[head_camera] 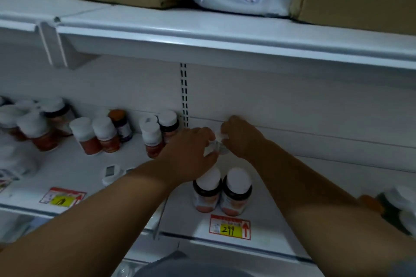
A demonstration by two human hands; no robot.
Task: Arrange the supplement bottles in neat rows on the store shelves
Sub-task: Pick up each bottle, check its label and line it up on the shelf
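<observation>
Evidently both the left hand (191,153) and right hand (240,137) are pinching a crumpled white item (215,145), perhaps packaging, at twelve o'clock of two white-capped brown bottles (221,189); next, clearing it away.

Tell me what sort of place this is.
Most likely a shop aisle, perhaps a pharmacy: white metal shelving, white-capped supplement bottles standing on it, and a red-and-yellow price tag reading 299 on the shelf edge.

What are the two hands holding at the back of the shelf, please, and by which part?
Both the left hand and the right hand pinch a small crumpled white object by opposite ends; what it is cannot be told.
</observation>
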